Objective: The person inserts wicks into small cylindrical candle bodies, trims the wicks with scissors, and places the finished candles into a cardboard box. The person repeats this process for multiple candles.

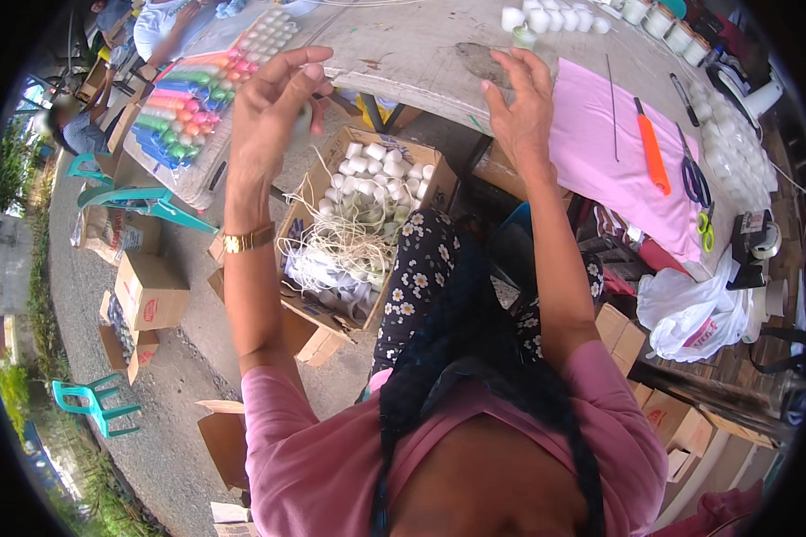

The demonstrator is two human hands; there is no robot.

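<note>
Gripping small pale cup [303, 121] — left hand [273, 107] | right hand [521, 103] open | brown carton [327, 188] of white cups below

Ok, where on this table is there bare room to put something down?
Bare grey tabletop lies between the tray of coloured tubes and the pink cloth, ahead of the left hand. The right hand rests at its near edge. The cloth holds an orange knife and scissors; white cups crowd the far edge.

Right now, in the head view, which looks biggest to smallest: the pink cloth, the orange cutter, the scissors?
1. pink cloth, clearly largest.
2. and 3. orange cutter and scissors: they look about alike, so I won't rank them.
</note>
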